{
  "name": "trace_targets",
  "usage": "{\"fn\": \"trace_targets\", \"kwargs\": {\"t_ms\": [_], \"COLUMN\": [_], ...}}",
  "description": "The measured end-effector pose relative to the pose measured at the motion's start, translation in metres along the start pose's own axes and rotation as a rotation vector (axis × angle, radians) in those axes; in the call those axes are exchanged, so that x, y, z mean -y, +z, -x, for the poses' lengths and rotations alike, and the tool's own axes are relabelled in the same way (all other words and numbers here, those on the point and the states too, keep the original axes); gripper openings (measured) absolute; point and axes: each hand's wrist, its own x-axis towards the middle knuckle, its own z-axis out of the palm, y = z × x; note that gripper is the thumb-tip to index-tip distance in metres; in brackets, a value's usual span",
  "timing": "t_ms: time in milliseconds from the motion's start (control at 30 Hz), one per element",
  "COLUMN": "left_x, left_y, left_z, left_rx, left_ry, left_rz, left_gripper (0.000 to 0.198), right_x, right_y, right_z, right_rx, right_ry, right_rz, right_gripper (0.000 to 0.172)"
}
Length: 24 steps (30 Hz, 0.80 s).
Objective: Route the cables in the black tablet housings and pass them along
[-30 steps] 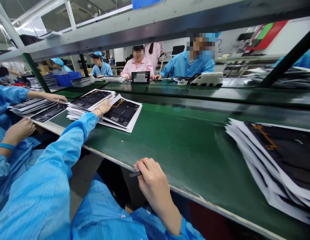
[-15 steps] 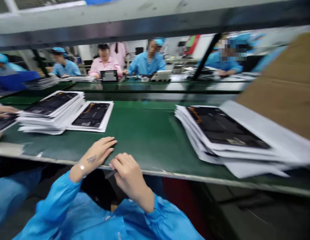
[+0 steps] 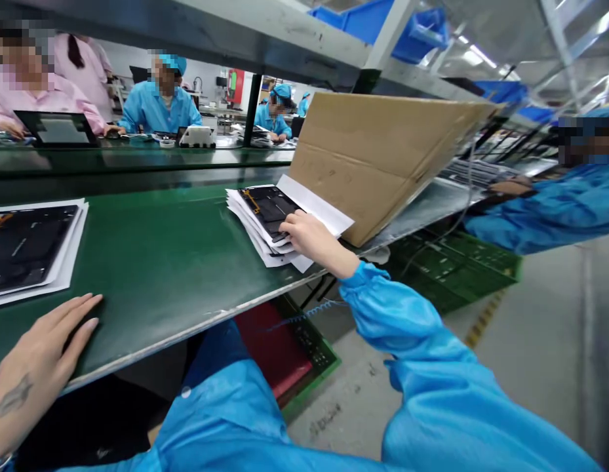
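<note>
My left hand (image 3: 51,357) lies flat at the near edge of the green worktop (image 3: 157,262), fingers stretched out, nothing in them. Just beyond it is a black device panel (image 3: 31,246) with an orange flex cable, lying on white sheets. Over to the right, my right hand (image 3: 314,237) reaches onto a stack of white sheets (image 3: 257,239), topped by another black panel (image 3: 269,208) with an orange flex cable. Its fingers are curled at this panel's near right part. What they pinch is hidden, and a small dark patch shows by the fingertips.
A large cardboard sheet (image 3: 368,157) leans behind the right stack. Green crates (image 3: 456,262) stand on the floor at right, where a co-worker's blue sleeve (image 3: 554,203) reaches to another table. Several people sit across the line. A shelf beam (image 3: 265,49) runs overhead.
The view has swung right. My right hand has left the spot beside my left hand, where it held a small dark object, and moved to the right stack. My left hand stays at the table edge.
</note>
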Motion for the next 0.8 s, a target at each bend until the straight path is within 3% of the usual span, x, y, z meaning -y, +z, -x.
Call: {"fn": "trace_targets", "kwargs": {"t_ms": [67, 200, 633, 800], "left_x": [0.01, 0.019, 0.019, 0.005], "left_y": [0.006, 0.011, 0.01, 0.005], "left_z": [0.0, 0.002, 0.003, 0.002], "left_rx": [0.005, 0.002, 0.012, -0.028], "left_ry": [0.014, 0.017, 0.024, 0.023], "left_rz": [-0.021, -0.025, -0.045, -0.039], "left_gripper": [0.049, 0.05, 0.047, 0.047], "right_x": [-0.017, -0.024, -0.033, -0.035], "right_y": [0.0, 0.0, 0.011, 0.008], "right_z": [-0.002, -0.002, 0.019, 0.023], "right_rx": [0.077, 0.13, 0.026, 0.032], "right_ry": [-0.047, -0.128, -0.167, -0.173], "right_rz": [-0.005, -0.035, -0.18, -0.219], "right_gripper": [0.019, 0.017, 0.027, 0.011]}}
